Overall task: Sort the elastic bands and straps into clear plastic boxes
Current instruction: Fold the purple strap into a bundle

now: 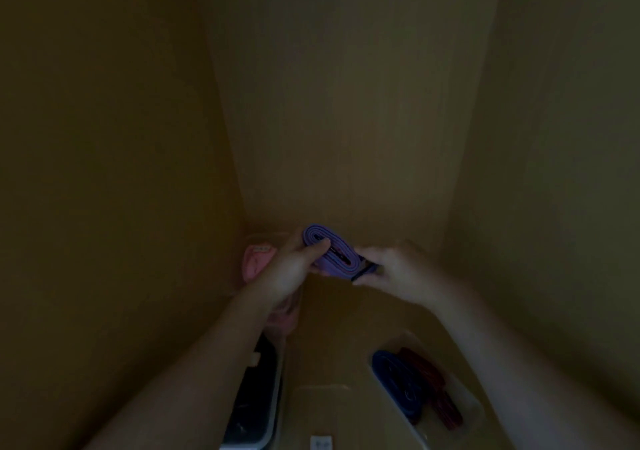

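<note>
Lower-right box (465, 385) is holding one blue strap (398, 384) plus one red strap (429, 377), and left hand (294, 269) and right hand (394, 269) are both curling fingers round one purple roll (332, 252).

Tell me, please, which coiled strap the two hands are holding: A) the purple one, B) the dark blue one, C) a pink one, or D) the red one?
A: the left hand and right hand both grip the purple strap, while the blue strap and red strap lie in the clear box.
</note>
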The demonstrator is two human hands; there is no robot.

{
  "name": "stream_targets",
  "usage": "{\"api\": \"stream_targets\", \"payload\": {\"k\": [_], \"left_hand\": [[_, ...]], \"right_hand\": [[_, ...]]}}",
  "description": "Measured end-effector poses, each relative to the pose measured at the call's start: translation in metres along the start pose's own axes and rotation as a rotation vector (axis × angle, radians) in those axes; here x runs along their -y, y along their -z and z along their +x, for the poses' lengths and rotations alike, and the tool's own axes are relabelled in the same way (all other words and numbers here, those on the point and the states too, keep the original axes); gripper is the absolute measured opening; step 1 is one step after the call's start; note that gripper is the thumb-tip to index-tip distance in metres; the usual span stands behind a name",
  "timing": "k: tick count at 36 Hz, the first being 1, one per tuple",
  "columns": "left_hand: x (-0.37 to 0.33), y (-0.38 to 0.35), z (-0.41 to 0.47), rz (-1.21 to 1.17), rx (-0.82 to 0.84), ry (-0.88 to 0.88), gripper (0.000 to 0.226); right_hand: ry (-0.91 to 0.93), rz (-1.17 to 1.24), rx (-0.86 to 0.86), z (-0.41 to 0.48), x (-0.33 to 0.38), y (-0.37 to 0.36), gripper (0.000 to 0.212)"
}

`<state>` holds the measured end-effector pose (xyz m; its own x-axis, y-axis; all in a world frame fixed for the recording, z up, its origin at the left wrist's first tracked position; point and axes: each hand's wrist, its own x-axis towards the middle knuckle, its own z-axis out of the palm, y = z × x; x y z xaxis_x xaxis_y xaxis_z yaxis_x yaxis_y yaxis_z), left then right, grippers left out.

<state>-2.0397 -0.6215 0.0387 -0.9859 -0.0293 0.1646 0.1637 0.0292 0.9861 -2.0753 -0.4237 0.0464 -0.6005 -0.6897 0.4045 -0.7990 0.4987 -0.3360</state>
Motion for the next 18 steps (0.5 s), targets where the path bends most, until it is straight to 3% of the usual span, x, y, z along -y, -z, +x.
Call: {"api": "stream_targets", "payload": {"k": [7, 11, 16, 18], "left_hand": [[0.008, -0.015, -0.008, -0.195, 0.055, 0.114, 0.012], [0.014, -0.027, -0.017, -0.314, 0.143, 0.172, 0.017], [0.026, -0.034, -0.023, -0.377, 0.178, 0.181, 0.015], [0.033, -0.041, -0.026, -0.371, 0.188, 0.187, 0.013]], "right_hand": [[0.014, 0.088, -0.064, -0.011, 0.003, -0.013, 0.048], [-0.025, -0.044, -0.134, -0.023, 0.005, -0.017, 0.052], [-0.419, 0.030, -0.136, -0.043, 0.009, -0.016, 0.079], [-0.468, 0.138, -0.157, -0.051, 0.010, -0.017, 0.079]]}}
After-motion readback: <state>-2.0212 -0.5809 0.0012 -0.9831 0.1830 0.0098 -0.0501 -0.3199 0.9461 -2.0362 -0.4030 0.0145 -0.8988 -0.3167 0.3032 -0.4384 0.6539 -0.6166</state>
